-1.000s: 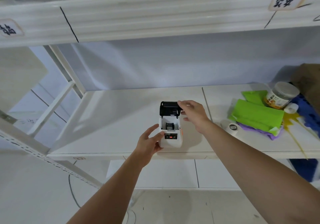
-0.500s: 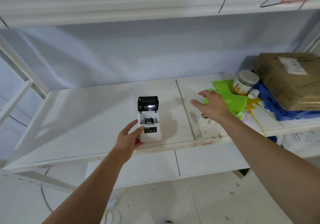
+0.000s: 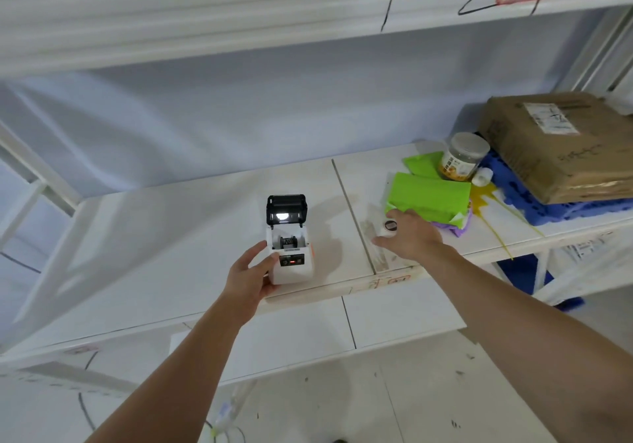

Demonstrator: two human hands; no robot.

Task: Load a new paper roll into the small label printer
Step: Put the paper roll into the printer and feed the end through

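Here, my right hand (image 3: 409,237) curls over the small paper roll (image 3: 388,227) on the shelf (image 3: 171,237), fingers closing around its rim. It looks light, easily crushed. My left hand (image 3: 251,271) steadies the open printer (image 3: 290,247).

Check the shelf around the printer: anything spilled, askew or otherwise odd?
Yes. A yellow streaky stain spreads across the shelf below the jar, looking like a spill or paint. The printer stands upright, lid open, steadied by the left hand.
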